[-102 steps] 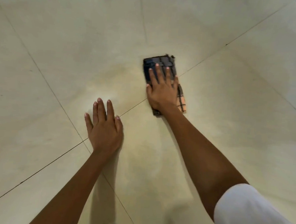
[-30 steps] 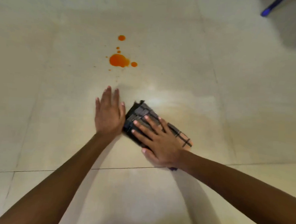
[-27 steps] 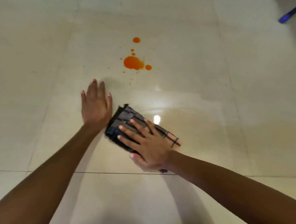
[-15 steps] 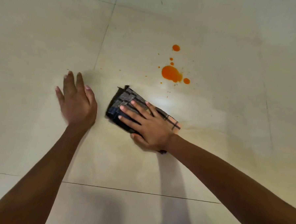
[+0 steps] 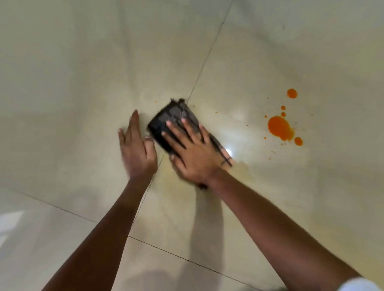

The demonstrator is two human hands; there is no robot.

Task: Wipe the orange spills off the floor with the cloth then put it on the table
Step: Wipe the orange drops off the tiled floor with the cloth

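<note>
Orange spills [image 5: 280, 128] of glossy liquid lie on the pale, shiny tiled floor [image 5: 79, 61], one large blot with smaller drops strung above and beside it, all unwiped.

Head view: the dark checked, folded cloth [image 5: 173, 120] lies flat on the floor just left of centre, well apart from the blot and to its left. The right hand [image 5: 195, 154] presses down on it, palm flat, fingers [image 5: 176, 134] spread apart over the fabric rather than clamped around it. The left hand [image 5: 137, 151] is planted flat on the tile just beside the cloth, fingers straight and close together, gripping nothing (it looks like a brace for the body's weight). Both hands are motion-blurred.

Against the picture from half a second ago, the cloth and right hand sit further from the blot, which has slid toward the right edge of the view, and the left hand has closed up to the cloth from a spot well apart. A faint yellowish film shows on the tile beneath the right wrist. My judgement: wiping is only partly done, since the main blot is untouched, and the cloth must next sweep rightward over it. No table shows in view, so that last step is some way off.
</note>
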